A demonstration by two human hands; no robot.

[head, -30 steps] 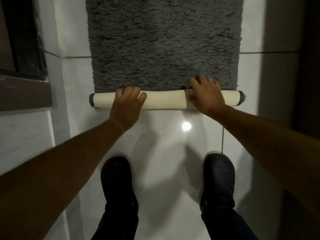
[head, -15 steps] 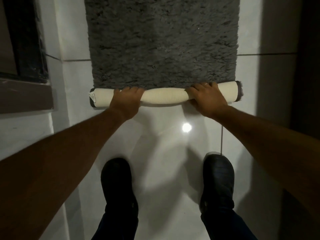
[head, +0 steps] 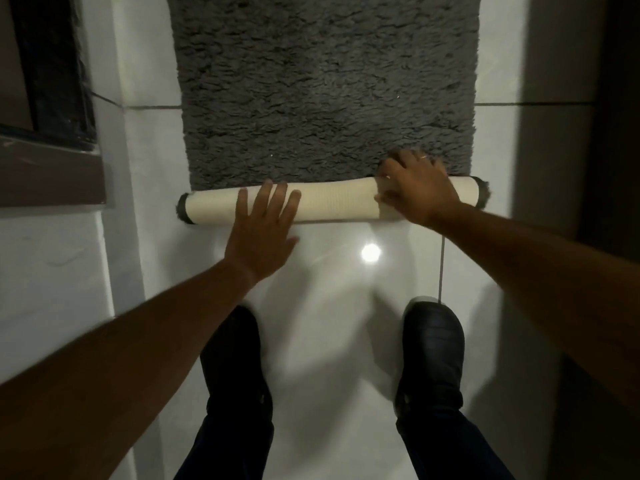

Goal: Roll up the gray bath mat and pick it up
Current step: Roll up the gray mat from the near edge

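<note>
A gray bath mat, rolled only at its near edge on the tiled floor, is pressed by an open-fingered left hand and clasped by the right hand, most remaining unrolled and unlifted.

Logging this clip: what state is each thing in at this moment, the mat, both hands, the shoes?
gray bath mat: partly rolled, far part flat on the floor
rolled part: cream backing outward, lying on the white floor
left hand: open, fingers spread on the roll
right hand: curled over the roll's top
black shoes: planted on the floor
</note>
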